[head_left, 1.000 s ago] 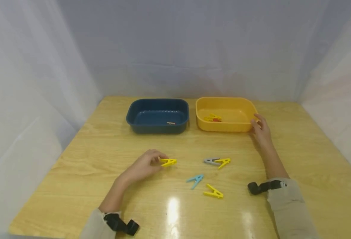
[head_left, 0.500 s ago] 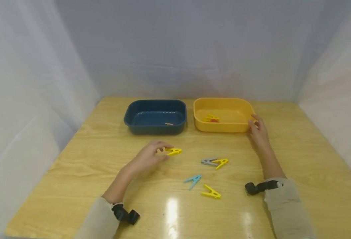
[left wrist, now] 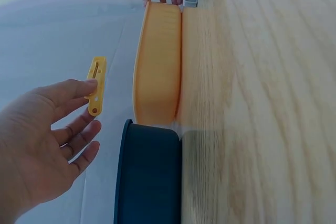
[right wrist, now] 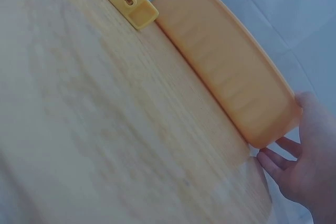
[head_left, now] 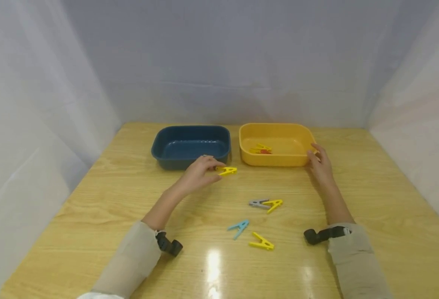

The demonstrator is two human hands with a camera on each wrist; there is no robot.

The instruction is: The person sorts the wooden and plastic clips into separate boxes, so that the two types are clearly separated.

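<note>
My left hand (head_left: 215, 170) pinches a yellow clothespin (head_left: 228, 170) between thumb and fingertips, lifted above the table just in front of the dark blue bin (head_left: 167, 154). The left wrist view shows the same yellow clothespin (left wrist: 96, 85) at my fingertips, with the blue bin (left wrist: 149, 182) and the yellow bin (left wrist: 157, 66) beyond. My right hand (head_left: 314, 154) rests with relaxed fingers against the yellow bin's (head_left: 279, 160) front right corner. In the right wrist view the fingertips (right wrist: 273, 158) touch that corner's wall (right wrist: 231, 72).
On the wooden table lie a grey clothespin (head_left: 257, 203), a yellow one (head_left: 273, 204), a light blue one (head_left: 238, 227) and another yellow one (head_left: 261, 242). Yellow and red clothespins (head_left: 261, 148) lie in the yellow bin. White curtains close off three sides.
My left hand lifted the yellow clothespin off the table and carried it away from me and to the right, up to the bins. My right hand stayed at the yellow bin's corner.
</note>
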